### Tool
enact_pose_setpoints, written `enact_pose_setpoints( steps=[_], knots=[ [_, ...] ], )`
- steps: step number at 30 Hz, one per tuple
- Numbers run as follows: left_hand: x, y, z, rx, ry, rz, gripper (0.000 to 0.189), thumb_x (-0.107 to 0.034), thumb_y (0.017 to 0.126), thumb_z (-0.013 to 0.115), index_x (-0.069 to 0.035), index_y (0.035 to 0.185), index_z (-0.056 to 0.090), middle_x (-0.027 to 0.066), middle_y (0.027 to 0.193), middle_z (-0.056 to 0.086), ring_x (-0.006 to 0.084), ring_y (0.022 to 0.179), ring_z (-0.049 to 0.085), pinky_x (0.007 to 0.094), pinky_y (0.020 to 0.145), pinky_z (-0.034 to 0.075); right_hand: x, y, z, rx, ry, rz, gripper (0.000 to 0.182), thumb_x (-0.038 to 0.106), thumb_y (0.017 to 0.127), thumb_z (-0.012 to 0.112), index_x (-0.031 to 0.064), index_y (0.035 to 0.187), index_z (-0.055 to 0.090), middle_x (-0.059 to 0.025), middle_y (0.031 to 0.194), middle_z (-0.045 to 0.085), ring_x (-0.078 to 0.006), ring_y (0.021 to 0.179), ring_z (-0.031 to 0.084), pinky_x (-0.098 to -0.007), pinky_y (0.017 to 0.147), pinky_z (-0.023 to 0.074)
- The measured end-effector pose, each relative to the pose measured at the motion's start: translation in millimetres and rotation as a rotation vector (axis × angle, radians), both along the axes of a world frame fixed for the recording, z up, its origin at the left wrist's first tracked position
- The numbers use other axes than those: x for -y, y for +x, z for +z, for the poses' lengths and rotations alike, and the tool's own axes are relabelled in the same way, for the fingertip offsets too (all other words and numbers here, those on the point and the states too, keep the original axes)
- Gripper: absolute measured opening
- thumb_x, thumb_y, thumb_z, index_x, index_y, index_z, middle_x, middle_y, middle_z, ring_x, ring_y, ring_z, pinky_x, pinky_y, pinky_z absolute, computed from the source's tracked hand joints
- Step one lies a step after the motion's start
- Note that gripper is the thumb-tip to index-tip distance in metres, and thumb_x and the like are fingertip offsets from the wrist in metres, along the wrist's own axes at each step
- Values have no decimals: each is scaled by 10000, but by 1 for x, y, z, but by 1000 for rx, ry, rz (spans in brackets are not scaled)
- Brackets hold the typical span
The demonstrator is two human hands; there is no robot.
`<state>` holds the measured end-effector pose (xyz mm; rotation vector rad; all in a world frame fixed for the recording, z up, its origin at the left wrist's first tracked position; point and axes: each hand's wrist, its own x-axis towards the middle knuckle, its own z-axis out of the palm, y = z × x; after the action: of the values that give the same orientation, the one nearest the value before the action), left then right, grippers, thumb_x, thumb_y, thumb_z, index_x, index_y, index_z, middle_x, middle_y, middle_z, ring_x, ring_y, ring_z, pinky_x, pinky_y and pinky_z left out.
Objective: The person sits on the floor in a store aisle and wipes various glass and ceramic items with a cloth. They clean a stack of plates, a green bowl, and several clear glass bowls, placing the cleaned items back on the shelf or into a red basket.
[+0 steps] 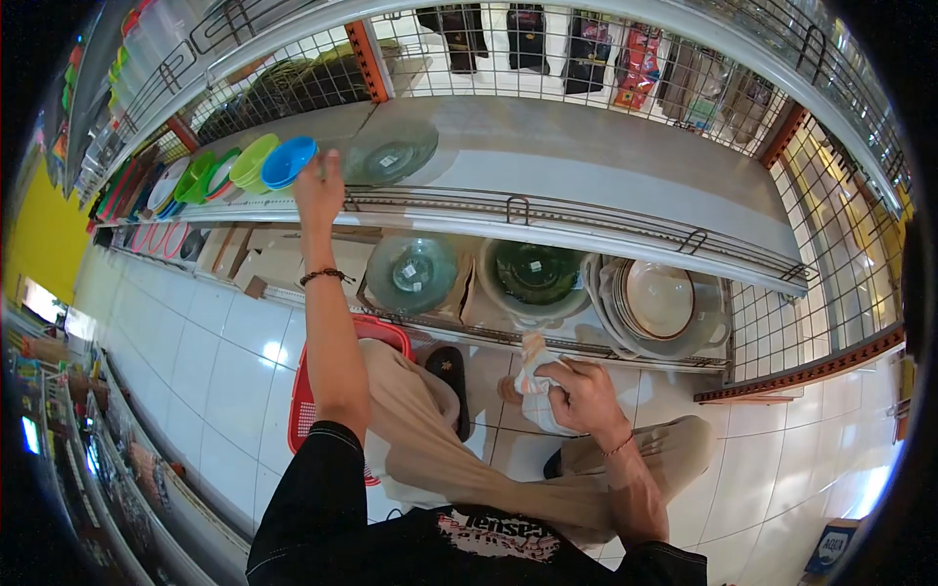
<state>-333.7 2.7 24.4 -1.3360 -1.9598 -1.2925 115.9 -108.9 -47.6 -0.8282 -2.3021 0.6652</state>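
My left hand (320, 183) reaches over the shelf's front rail and touches the right side of a blue bowl (288, 161). Some of its fingers are hidden, so their hold on the rim is unclear. The blue bowl leans at the end of a row, against lime-green bowls (253, 162). Right of this hand, a clear glass plate (396, 157) bearing a small label lies on the grey shelf (557, 146). Lower down, before the bottom shelf, my right hand (586, 395) grips a bunched white cloth (541, 381) with pale orange checks.
The bottom shelf holds glass plates (412, 275), a green glass dish (537, 269) and stacked cream plates (659, 299). A wire rail (517, 210) edges the upper shelf. A red plastic basket (302, 410) stands on the tiled floor by my leg. Wire mesh (777, 322) closes the right end.
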Motion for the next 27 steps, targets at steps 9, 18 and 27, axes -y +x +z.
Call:
enact_pose_setpoints(
  steps=[9, 18, 27],
  knots=[
    [46, -50, -73, 400, 363, 618, 243, -182, 814, 507, 28, 769, 623, 217, 702, 627, 350, 657, 598, 426, 605, 441, 3, -1, 6, 17, -87, -63, 223, 8, 712, 548, 64, 913, 625, -158, 737, 629, -346, 670, 608, -435, 602, 485],
    [26, -34, -175, 239, -1040, 104, 556, -492, 737, 706, 2, 985, 644, 225, 949, 661, 318, 923, 657, 401, 794, 538, 4, -4, -3, 24, -62, -11, 215, 40, 731, 548, 65, 928, 629, -167, 739, 634, -353, 661, 613, -437, 606, 491],
    [23, -6, -142, 43, -1179, 266, 630, -466, 606, 821, -33, 1034, 658, 150, 1044, 668, 305, 981, 647, 403, 821, 538, 6, 1, -1, 2, -44, -49, 250, -3, 704, 530, 64, 914, 648, -170, 690, 618, -350, 610, 597, -399, 557, 473]
  ],
)
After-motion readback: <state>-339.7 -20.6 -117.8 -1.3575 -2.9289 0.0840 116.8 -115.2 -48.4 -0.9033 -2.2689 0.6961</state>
